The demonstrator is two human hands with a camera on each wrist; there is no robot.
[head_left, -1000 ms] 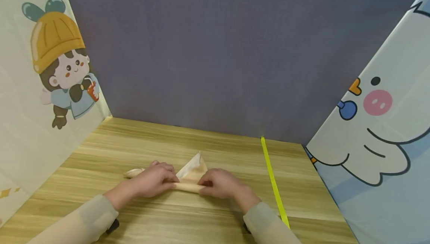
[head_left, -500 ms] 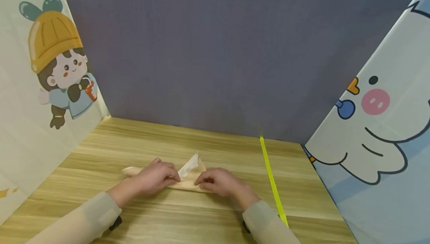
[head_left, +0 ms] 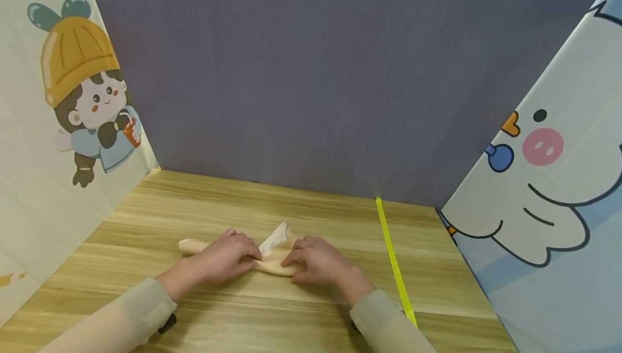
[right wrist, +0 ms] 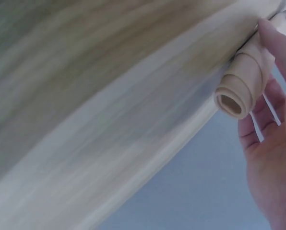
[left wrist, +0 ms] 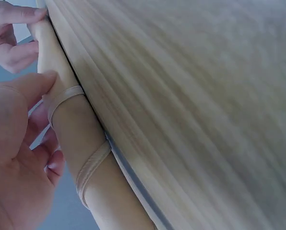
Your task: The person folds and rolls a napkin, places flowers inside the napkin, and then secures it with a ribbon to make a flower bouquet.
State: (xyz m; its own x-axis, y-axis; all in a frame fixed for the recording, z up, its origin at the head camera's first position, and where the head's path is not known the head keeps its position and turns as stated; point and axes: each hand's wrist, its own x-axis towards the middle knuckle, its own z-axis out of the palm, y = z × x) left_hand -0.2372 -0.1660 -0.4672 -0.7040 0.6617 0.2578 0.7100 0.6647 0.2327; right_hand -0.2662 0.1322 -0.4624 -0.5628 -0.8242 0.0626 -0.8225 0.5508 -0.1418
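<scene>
A pliable beige sheet (head_left: 276, 268) is rolled into a tube across the wooden table, with a pale pointed corner (head_left: 277, 238) standing up behind the roll. My left hand (head_left: 229, 256) holds the roll left of that corner, thumb on the near side. On the other side my right hand (head_left: 315, 261) grips it with thumb and fingers. Up close in the left wrist view, slanting layer edges wind round the tube (left wrist: 80, 124), and both hands' thumbs press on it. The right wrist view shows the roll's hollow spiral end (right wrist: 232, 101). The roll's left end sticks out past my left wrist.
The wooden table (head_left: 204, 310) meets a dark grey panel (head_left: 301, 83) at the back. A yellow strip (head_left: 394, 258) runs front to back on the right. Printed cartoon panels (head_left: 559, 191) stand at both sides.
Both hands stay on the roll with small finger shifts; the right fingers have moved slightly and the roll has turned a little. The raised corner looks narrower than a second ago.
</scene>
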